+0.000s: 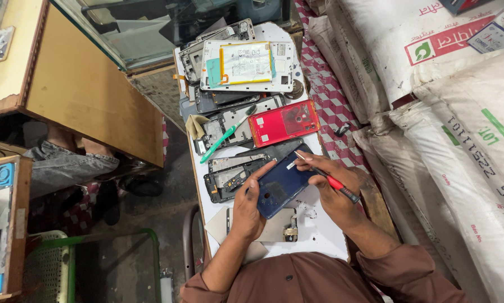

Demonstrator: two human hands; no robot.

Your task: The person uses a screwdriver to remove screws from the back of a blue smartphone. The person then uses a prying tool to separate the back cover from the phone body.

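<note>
A dark blue phone (pixel 281 186) lies back-up on the small white work table (pixel 319 230), and my left hand (pixel 247 208) grips its near left edge. My right hand (pixel 333 188) is closed on a red-and-black handled screwdriver (pixel 326 177) whose metal tip points at the phone's upper right corner. Just beyond the phone lie a black phone frame (pixel 227 178) and a red phone back (pixel 284 123). A beige panel (pixel 274 227) sits under the blue phone.
Several stripped phone frames and a white tablet back with a battery (pixel 246 66) pile up at the table's far end, beside a green toothbrush (pixel 225 137). White sacks (pixel 459 101) are stacked to the right. A wooden counter (pixel 89 90) and another person's legs (pixel 66 163) are left.
</note>
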